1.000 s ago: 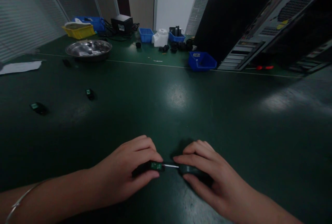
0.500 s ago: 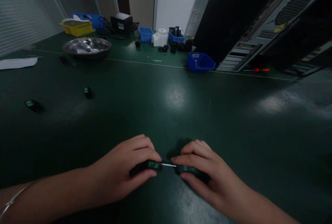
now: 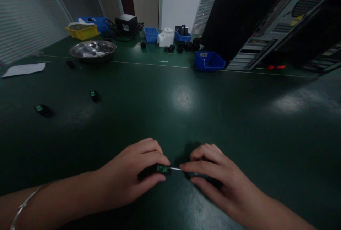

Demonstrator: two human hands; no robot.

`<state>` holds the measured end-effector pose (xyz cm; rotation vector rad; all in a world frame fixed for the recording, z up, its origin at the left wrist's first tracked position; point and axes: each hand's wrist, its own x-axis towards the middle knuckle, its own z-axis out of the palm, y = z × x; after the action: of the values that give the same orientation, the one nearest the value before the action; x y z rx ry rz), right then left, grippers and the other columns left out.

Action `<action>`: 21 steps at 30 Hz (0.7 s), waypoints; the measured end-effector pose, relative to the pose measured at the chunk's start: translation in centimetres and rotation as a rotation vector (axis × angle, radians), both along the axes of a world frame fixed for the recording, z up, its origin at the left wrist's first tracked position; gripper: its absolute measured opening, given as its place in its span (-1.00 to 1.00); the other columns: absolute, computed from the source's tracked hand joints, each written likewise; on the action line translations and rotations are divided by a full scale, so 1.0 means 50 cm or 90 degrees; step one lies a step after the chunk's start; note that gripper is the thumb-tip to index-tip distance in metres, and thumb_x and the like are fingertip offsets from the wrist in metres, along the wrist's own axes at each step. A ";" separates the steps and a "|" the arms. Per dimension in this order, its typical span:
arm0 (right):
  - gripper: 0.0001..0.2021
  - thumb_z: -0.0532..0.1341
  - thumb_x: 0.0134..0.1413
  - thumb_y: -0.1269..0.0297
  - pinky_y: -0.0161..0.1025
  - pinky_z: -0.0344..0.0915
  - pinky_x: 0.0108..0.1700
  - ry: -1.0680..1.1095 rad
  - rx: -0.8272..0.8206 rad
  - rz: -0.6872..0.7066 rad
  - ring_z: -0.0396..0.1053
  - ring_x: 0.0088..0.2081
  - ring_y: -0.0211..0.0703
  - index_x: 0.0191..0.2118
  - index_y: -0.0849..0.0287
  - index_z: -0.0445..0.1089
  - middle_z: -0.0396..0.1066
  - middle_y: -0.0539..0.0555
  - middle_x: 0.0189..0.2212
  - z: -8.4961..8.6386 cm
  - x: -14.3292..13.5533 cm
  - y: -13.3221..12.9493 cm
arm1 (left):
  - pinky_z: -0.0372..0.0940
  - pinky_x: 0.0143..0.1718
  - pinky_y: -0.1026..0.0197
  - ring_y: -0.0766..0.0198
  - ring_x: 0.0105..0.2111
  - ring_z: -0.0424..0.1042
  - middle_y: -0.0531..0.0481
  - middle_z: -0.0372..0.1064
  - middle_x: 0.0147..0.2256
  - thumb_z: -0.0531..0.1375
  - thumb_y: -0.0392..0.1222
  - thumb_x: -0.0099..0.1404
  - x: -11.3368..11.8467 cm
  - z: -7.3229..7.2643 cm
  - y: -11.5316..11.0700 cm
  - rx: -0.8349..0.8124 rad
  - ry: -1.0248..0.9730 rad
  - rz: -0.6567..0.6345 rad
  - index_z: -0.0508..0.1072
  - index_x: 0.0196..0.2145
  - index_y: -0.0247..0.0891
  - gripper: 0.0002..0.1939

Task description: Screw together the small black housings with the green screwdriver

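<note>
My left hand (image 3: 145, 167) pinches a small black block with a green circuit board at its end (image 3: 162, 169), low in the middle of the head view. My right hand (image 3: 213, 175) is closed around the dark handle of a screwdriver (image 3: 176, 168). Its thin metal shaft lies level and reaches left to the end of the block. Whether the tip sits inside the block or only touches it, I cannot tell. Two similar black pieces with green faces, a nearer one (image 3: 43, 110) and a farther one (image 3: 94, 96), lie apart to the left on the green table (image 3: 149, 116).
Along the back stand a metal bowl (image 3: 93, 57), a yellow bin (image 3: 83, 33), a black box with cables (image 3: 126, 24), a white housing (image 3: 165, 38) and a blue bin (image 3: 209, 62). An open computer case (image 3: 245, 54) rises at right. Paper (image 3: 23, 69) lies at left.
The whole view has shifted, so the table's things and both hands appear slightly farther right. Both hands keep their grips, and the screwdriver stays against the block.
</note>
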<state>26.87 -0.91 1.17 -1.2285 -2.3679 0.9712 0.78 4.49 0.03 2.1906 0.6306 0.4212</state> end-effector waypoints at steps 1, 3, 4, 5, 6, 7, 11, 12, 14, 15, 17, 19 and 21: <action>-0.66 0.09 0.31 0.38 -0.14 0.25 -0.09 0.003 0.000 0.000 0.27 -0.08 -0.11 0.14 -0.04 0.30 0.29 0.08 -0.11 0.000 0.000 0.000 | 0.22 -0.23 0.25 0.25 -0.23 0.34 -0.02 0.38 -0.21 0.16 -0.38 0.31 0.000 0.000 0.000 -0.001 0.003 -0.002 0.42 -0.07 -0.20 -0.76; -0.66 0.09 0.31 0.38 -0.15 0.26 -0.10 0.008 -0.003 0.001 0.27 -0.07 -0.12 0.14 -0.03 0.30 0.29 0.08 -0.10 0.000 0.001 0.000 | 0.22 -0.22 0.24 0.25 -0.22 0.34 -0.02 0.37 -0.21 0.16 -0.37 0.32 0.000 0.000 0.001 -0.003 0.009 -0.004 0.42 -0.07 -0.20 -0.76; -0.66 0.09 0.31 0.38 -0.15 0.26 -0.10 0.010 -0.002 0.001 0.27 -0.07 -0.12 0.14 -0.03 0.30 0.29 0.08 -0.10 0.000 0.001 0.000 | 0.22 -0.22 0.24 0.25 -0.22 0.34 -0.02 0.37 -0.21 0.16 -0.38 0.32 0.000 0.000 0.001 -0.003 0.011 -0.004 0.42 -0.07 -0.20 -0.76; -0.66 0.09 0.31 0.38 -0.16 0.26 -0.10 0.010 -0.002 0.001 0.27 -0.07 -0.12 0.14 -0.03 0.30 0.29 0.08 -0.11 -0.001 0.002 0.000 | 0.22 -0.22 0.24 0.25 -0.22 0.34 -0.02 0.37 -0.21 0.16 -0.38 0.31 0.001 0.000 0.001 -0.003 0.011 -0.003 0.42 -0.07 -0.20 -0.76; -0.66 0.09 0.31 0.38 -0.15 0.25 -0.10 0.010 -0.003 0.002 0.27 -0.07 -0.12 0.14 -0.04 0.30 0.29 0.08 -0.11 -0.001 0.002 0.000 | 0.22 -0.21 0.24 0.25 -0.22 0.34 -0.02 0.37 -0.21 0.16 -0.38 0.31 0.000 0.000 0.001 -0.004 0.009 -0.003 0.42 -0.07 -0.20 -0.76; -0.66 0.10 0.31 0.38 -0.15 0.25 -0.10 0.011 -0.004 0.002 0.26 -0.07 -0.12 0.14 -0.04 0.29 0.28 0.08 -0.11 -0.001 0.003 0.000 | 0.22 -0.21 0.24 0.25 -0.22 0.34 -0.01 0.37 -0.21 0.16 -0.38 0.31 0.000 -0.001 0.000 -0.004 0.005 -0.003 0.42 -0.07 -0.20 -0.76; -0.65 0.10 0.31 0.39 -0.14 0.24 -0.08 0.029 -0.017 0.004 0.25 -0.07 -0.12 0.15 -0.05 0.28 0.27 0.08 -0.10 -0.002 0.003 0.002 | 0.21 -0.20 0.24 0.25 -0.21 0.33 -0.01 0.36 -0.20 0.16 -0.37 0.31 -0.002 -0.001 -0.001 -0.007 -0.002 -0.008 0.41 -0.06 -0.19 -0.75; -0.65 0.10 0.31 0.39 -0.14 0.24 -0.08 0.036 -0.019 0.002 0.25 -0.07 -0.12 0.14 -0.05 0.28 0.27 0.08 -0.10 -0.002 0.003 0.002 | 0.21 -0.20 0.23 0.25 -0.21 0.33 -0.01 0.36 -0.20 0.16 -0.37 0.31 -0.003 -0.001 -0.001 -0.006 -0.001 -0.008 0.41 -0.06 -0.20 -0.75; -0.66 0.10 0.31 0.40 -0.14 0.23 -0.08 0.049 -0.020 0.001 0.25 -0.07 -0.13 0.14 -0.05 0.28 0.26 0.07 -0.10 -0.001 0.003 0.002 | 0.21 -0.21 0.23 0.25 -0.21 0.33 -0.02 0.36 -0.20 0.16 -0.37 0.32 -0.003 0.000 0.000 -0.005 0.000 -0.007 0.41 -0.06 -0.20 -0.75; -0.66 0.10 0.31 0.40 -0.14 0.23 -0.09 0.053 -0.020 -0.001 0.25 -0.08 -0.13 0.14 -0.06 0.28 0.26 0.07 -0.10 -0.001 0.003 0.002 | 0.21 -0.21 0.23 0.25 -0.22 0.33 -0.01 0.37 -0.20 0.16 -0.37 0.32 -0.002 0.001 0.000 -0.004 -0.001 -0.006 0.41 -0.07 -0.20 -0.76; -0.66 0.09 0.31 0.41 -0.15 0.23 -0.09 0.054 -0.020 0.000 0.24 -0.08 -0.14 0.13 -0.05 0.27 0.26 0.07 -0.10 0.001 0.003 0.002 | 0.22 -0.21 0.24 0.25 -0.22 0.34 -0.01 0.37 -0.20 0.16 -0.37 0.32 -0.002 0.000 0.002 -0.004 -0.001 -0.006 0.41 -0.06 -0.19 -0.75; -0.66 0.09 0.30 0.42 -0.14 0.23 -0.09 0.044 -0.019 0.005 0.23 -0.07 -0.13 0.13 -0.05 0.27 0.25 0.06 -0.10 0.004 0.002 0.001 | 0.22 -0.20 0.24 0.25 -0.21 0.34 -0.01 0.37 -0.20 0.16 -0.37 0.32 -0.001 -0.001 0.003 -0.004 0.000 -0.002 0.41 -0.06 -0.18 -0.74; -0.65 0.09 0.29 0.43 -0.14 0.22 -0.10 0.032 -0.014 0.010 0.22 -0.07 -0.13 0.13 -0.04 0.27 0.26 0.06 -0.11 0.007 0.001 0.001 | 0.22 -0.20 0.24 0.25 -0.21 0.34 -0.01 0.36 -0.20 0.17 -0.37 0.32 -0.001 -0.003 0.004 -0.003 0.000 -0.002 0.41 -0.05 -0.18 -0.74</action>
<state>26.91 -0.87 1.50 -1.1821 -2.3371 1.0237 0.76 4.66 -0.12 2.1867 0.6271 0.4174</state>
